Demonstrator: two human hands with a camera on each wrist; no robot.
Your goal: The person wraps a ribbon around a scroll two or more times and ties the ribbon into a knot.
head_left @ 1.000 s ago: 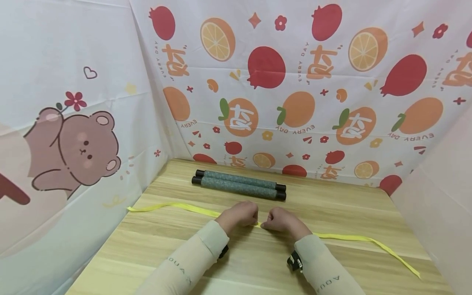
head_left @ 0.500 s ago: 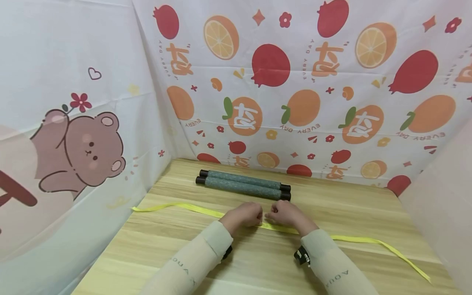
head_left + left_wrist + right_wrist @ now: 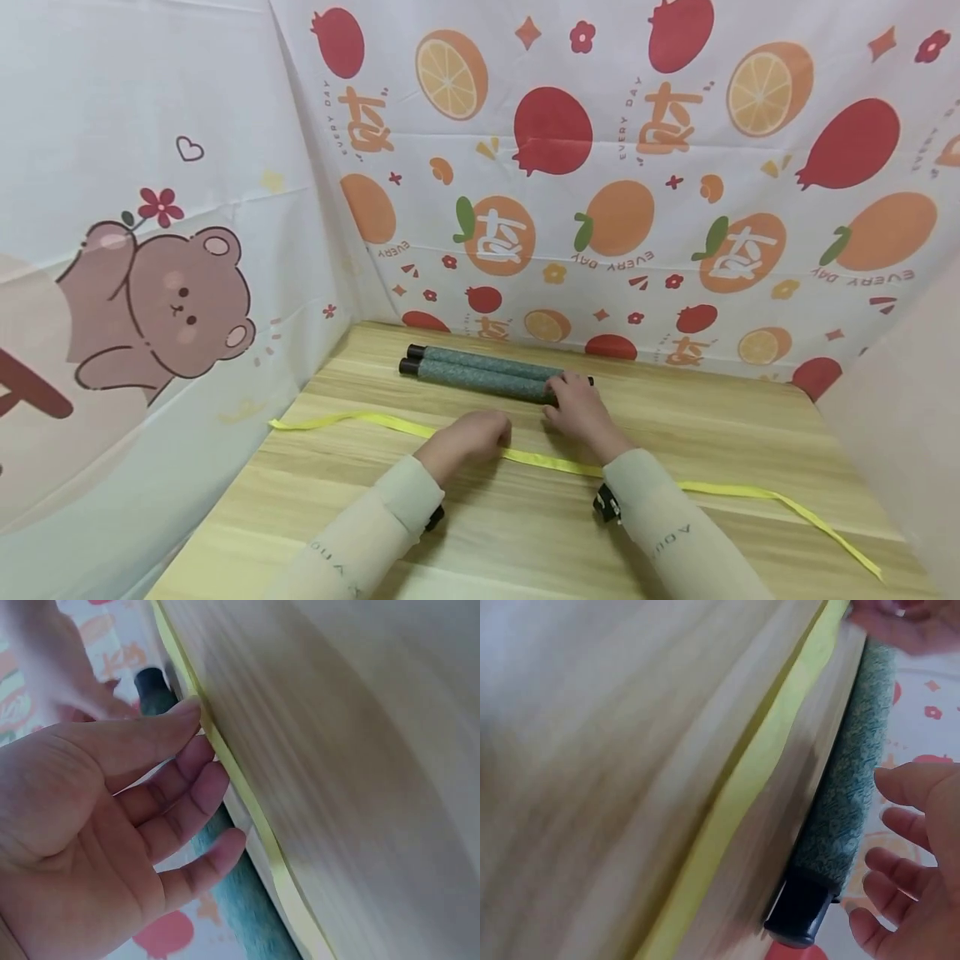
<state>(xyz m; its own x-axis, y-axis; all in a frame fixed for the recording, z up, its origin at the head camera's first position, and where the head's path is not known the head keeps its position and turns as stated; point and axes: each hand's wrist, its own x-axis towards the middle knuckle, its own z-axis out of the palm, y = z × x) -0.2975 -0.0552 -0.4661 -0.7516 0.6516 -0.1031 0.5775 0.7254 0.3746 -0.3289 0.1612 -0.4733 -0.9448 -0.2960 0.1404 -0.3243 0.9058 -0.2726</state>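
A long yellow ribbon [image 3: 551, 461] stretches across the wooden table. My left hand [image 3: 468, 437] is over its middle; in the left wrist view the thumb and loosely bent fingertips [image 3: 191, 712] lie right at the ribbon's edge. Behind it, two green patterned rolls [image 3: 480, 377] with black ends lie side by side, like a rolled-up scroll. My right hand [image 3: 581, 410] reaches over their right ends, partly hiding them. In the right wrist view, its thumb and spread fingers [image 3: 889, 866] are beside the black end cap [image 3: 799, 911], with a gap between.
A fruit-print cloth [image 3: 551, 129] hangs behind the table [image 3: 720, 417]. To the left stands a white cloth with a bear print [image 3: 187, 300], and a pale cloth wall [image 3: 900, 400] is on the right. The ribbon's right end [image 3: 847, 546] lies near the table's right side.
My right hand has left the ribbon and moved forward to the right ends of the rolls. My left hand has shifted slightly left along the ribbon. The rolls stay put.
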